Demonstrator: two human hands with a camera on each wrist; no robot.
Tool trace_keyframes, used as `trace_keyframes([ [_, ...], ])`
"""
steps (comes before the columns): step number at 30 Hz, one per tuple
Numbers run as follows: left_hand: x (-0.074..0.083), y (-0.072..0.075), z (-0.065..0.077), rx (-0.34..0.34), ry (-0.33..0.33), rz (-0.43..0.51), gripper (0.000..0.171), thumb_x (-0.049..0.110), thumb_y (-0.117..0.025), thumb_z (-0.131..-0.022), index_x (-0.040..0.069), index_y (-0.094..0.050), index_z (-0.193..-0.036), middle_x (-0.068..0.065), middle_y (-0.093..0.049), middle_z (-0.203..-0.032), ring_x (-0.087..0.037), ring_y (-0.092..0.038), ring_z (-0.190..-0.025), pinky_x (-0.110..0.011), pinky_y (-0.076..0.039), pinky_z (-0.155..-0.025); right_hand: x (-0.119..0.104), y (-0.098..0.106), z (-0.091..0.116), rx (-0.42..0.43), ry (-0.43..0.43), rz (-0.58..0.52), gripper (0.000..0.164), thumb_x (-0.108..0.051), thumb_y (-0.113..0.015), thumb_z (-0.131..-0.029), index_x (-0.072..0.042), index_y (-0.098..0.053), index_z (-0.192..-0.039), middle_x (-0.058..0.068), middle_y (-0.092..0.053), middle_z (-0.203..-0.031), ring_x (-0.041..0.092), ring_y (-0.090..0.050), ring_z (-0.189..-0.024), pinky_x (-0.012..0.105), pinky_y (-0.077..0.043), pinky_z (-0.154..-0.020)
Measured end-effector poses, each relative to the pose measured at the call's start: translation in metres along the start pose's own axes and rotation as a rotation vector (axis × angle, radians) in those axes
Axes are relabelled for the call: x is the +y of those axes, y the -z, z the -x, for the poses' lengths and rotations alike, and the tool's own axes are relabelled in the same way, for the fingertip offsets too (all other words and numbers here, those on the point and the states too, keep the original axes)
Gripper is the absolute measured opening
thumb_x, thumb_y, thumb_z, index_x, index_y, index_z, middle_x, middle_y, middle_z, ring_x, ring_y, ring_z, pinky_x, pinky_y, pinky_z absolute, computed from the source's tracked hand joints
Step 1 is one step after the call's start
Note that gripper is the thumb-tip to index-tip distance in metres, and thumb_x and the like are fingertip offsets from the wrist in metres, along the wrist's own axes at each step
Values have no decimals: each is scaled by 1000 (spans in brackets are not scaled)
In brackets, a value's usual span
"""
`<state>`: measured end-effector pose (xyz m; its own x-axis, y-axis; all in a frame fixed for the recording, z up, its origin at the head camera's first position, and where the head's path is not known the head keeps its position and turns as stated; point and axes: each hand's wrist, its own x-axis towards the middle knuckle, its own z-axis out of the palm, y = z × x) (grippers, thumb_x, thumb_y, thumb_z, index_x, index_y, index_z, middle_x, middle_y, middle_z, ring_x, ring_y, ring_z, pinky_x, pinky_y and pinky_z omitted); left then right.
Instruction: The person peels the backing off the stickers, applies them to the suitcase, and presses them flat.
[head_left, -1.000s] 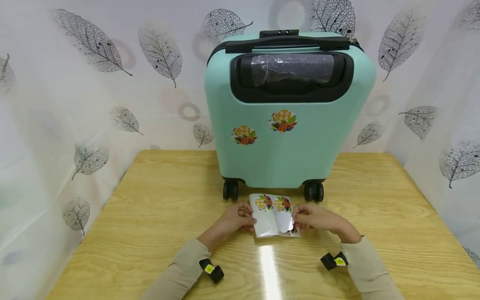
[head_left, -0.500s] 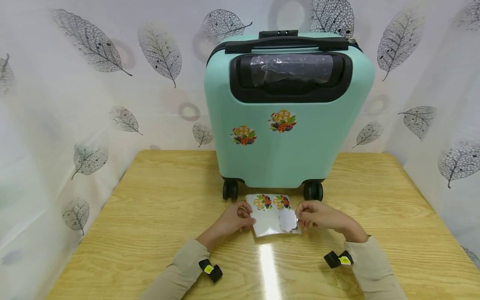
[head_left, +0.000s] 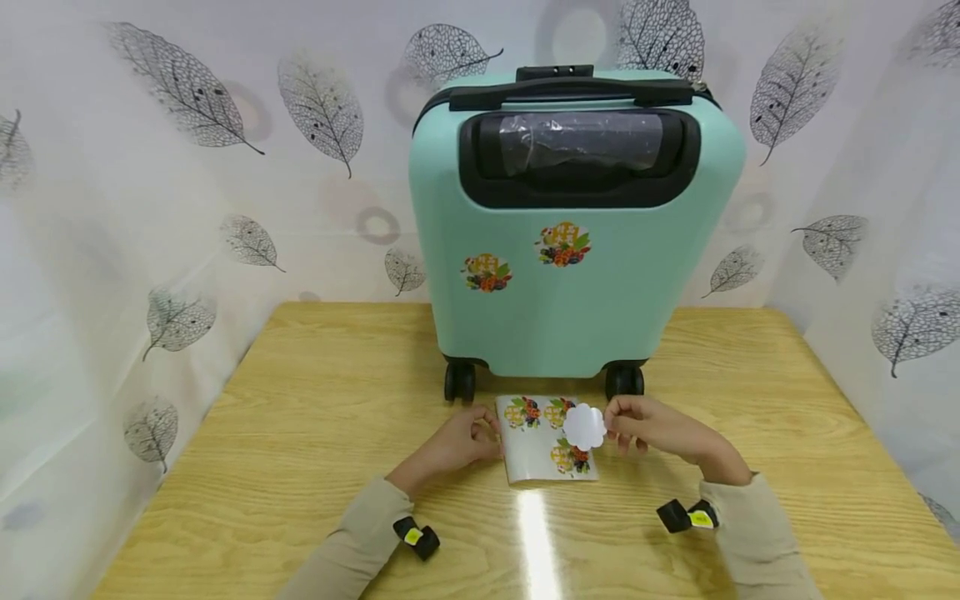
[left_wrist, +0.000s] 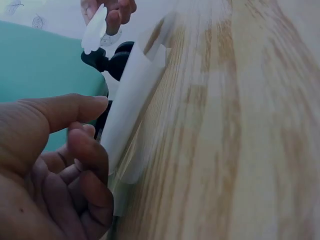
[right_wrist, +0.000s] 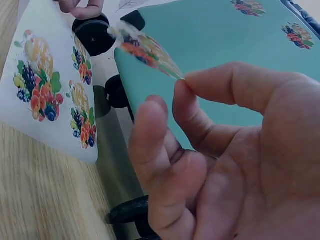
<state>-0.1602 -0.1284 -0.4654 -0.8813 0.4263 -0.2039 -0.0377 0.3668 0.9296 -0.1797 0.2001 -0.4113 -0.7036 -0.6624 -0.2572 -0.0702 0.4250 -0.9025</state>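
Observation:
In the head view a scallop-edged fruit sticker [head_left: 583, 427] shows its white back, its right edge pinched between the thumb and forefinger of my right hand [head_left: 660, 429]. The right wrist view shows the sticker's printed fruit side [right_wrist: 147, 50]. Below it lies the glossy sticker sheet [head_left: 528, 457], with 3 fruit stickers on it and its edges slightly lifted from the table. My left hand [left_wrist: 55, 160] is beside the sheet's left edge, fingers loosely curled with nothing between them. Whether its thumb tip touches the sheet, I cannot tell.
A mint-green suitcase [head_left: 555, 317] stands upright on black wheels behind the sheet. Two fruit stickers [head_left: 562, 244] are on its front, under the black handle recess [head_left: 577, 192]. The wooden table [head_left: 337, 375] is bordered by leaf-printed cloth [head_left: 322, 225].
My right hand has peeled the sticker off the sheet and moved slightly right and up with it. The left thumb has come off the sheet, which has shifted slightly downward.

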Motion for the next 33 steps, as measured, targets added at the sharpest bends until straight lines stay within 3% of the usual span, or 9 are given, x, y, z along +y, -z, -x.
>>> trace_keyframes([
  [9, 15, -3, 2, -8, -75, -2, 29, 18, -68, -90, 1, -56, -109, 1, -46, -67, -11, -39, -58, -21, -36, -56, -4, -2, -1, 31, -6, -7, 26, -19, -39, -105, 4, -49, -102, 16, -55, -94, 21, -59, -70, 27, -41, -56],
  [21, 40, -18, -8, -26, -197, 15, 30, 14, -70, -88, -4, -58, -109, 0, -55, -82, -8, -47, -70, -20, -40, -62, -9, -5, -2, 85, -4, -51, 23, -19, -42, -104, 2, -50, -100, 11, -56, -88, 18, -58, -68, 27, -42, -56],
  [28, 53, -27, -13, -52, -213, 46, 29, 9, -70, -86, -6, -58, -108, 1, -51, -76, -8, -41, -64, -20, -36, -58, -11, -9, -6, 110, 12, -69, 24, -16, -41, -103, 6, -50, -102, 9, -55, -84, 17, -56, -64, 26, -41, -53],
  [33, 54, -34, -15, -35, -213, 56, 23, 7, -72, -85, -2, -61, -103, 2, -49, -71, -6, -38, -58, -19, -34, -54, -11, -12, -11, 111, 21, -84, 24, -16, -41, -103, 6, -50, -102, 4, -55, -83, 16, -54, -64, 27, -41, -53],
])
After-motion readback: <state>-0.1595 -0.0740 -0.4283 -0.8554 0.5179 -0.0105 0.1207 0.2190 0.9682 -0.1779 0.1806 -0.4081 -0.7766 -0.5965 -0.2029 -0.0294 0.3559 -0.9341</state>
